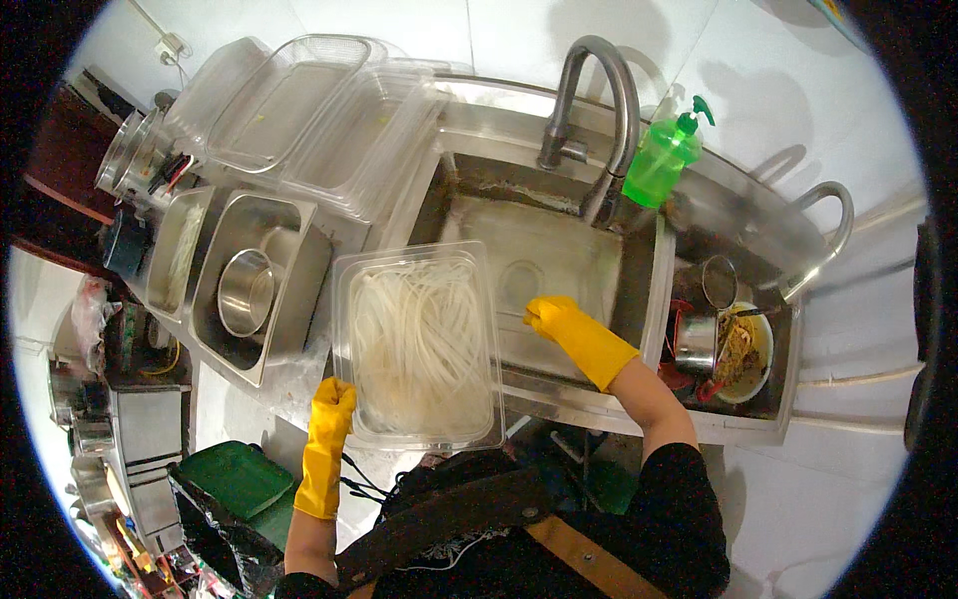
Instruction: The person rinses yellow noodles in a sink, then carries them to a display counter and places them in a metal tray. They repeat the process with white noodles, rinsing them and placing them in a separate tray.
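Observation:
Both my hands wear yellow rubber gloves. My left hand [328, 442] is curled at the lower left rim of a clear plastic container [492, 359] and grips its edge. Inside lie many pale, flat noodles [419, 337], partly in cloudy liquid. The container spans the near left corner of the steel sink [658, 299], and its near end juts past the counter front. My right hand [576, 337] is a closed fist over the basin, apart from the container. Nothing shows in it. Shallow, cloudy water [546, 232] seems to cover the basin floor around the drain.
A curved faucet [625, 112] rises behind the basin, beside a green pump bottle [662, 161]. The right-hand sink holds a steel pot [694, 343] and a bowl of food scraps [760, 359]. Stacked clear tubs [359, 142] and a steel pan [299, 277] stand left. A green bin [236, 479] is below.

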